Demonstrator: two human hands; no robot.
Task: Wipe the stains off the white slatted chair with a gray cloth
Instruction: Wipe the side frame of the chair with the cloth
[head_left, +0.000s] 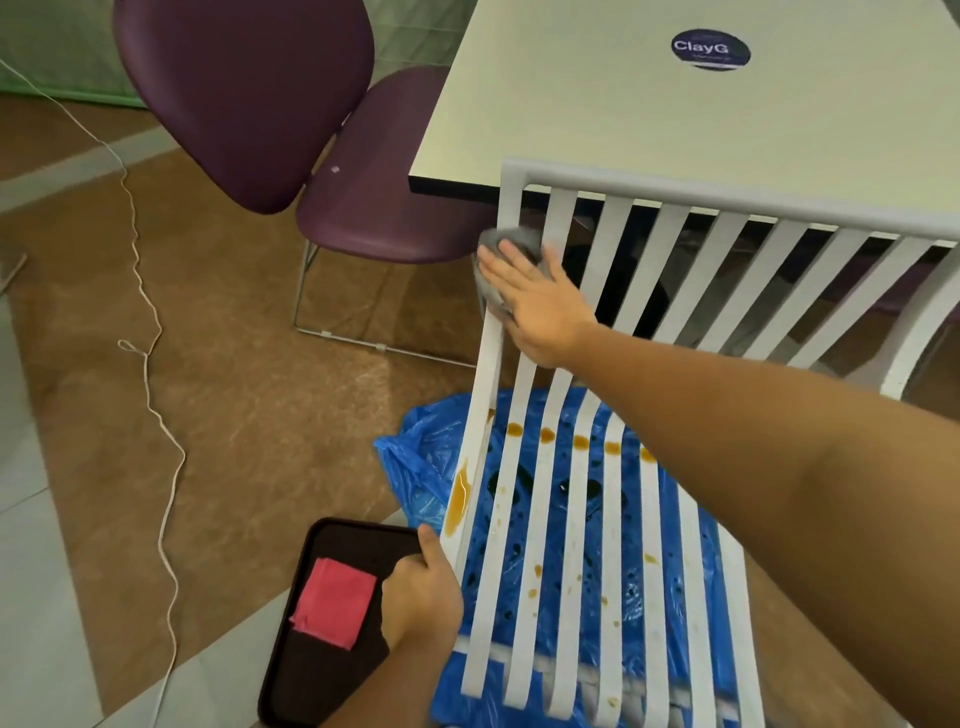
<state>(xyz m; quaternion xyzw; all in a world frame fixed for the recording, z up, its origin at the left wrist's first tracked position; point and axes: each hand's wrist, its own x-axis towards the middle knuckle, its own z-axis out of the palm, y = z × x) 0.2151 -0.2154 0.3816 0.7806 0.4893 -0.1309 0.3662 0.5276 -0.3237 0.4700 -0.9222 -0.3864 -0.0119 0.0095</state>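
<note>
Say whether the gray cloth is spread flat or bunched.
Bunched: the cloth bulges in folds under the right hand, pressed against the chair back.

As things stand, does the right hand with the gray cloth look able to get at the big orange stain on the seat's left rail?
Probably yes: the orange stain lies uncovered lower on the same rail where the right hand presses the gray cloth; the left hand grips below it.

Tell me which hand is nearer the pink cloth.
Left. The left hand grips the chair edge beside the pink cloth; the right hand presses the gray cloth high on the chair back.
</note>
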